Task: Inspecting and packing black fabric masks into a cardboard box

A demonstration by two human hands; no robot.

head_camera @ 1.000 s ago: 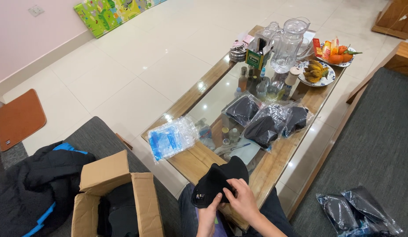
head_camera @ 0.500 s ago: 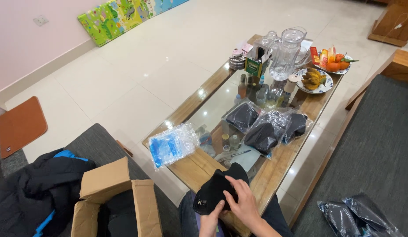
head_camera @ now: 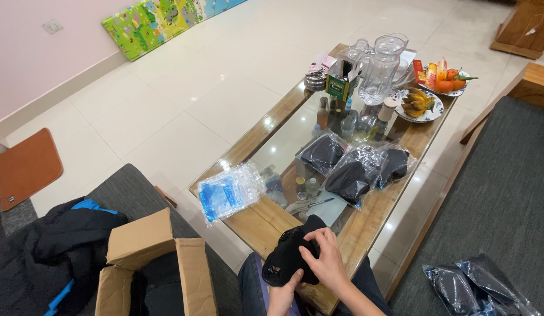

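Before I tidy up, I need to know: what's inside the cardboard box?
The cardboard box stands open beside the person's knees. Dark clothing shows between its flaps. Anything underneath that is covered, so I cannot tell what else it holds.

Glossy pale floor tiles (head_camera: 184, 88) catch bright reflections below a pink wall (head_camera: 26, 52). A colourful play mat (head_camera: 161, 20) leans against it. A long wood-and-glass tabletop (head_camera: 266, 219) stands between grey sofas (head_camera: 506, 193), with a brown mat (head_camera: 26, 167) lying at left.

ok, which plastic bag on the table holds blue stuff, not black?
The clear bag at the table's near-left edge, lying alone. The three bags clustered mid-table all hold black items.
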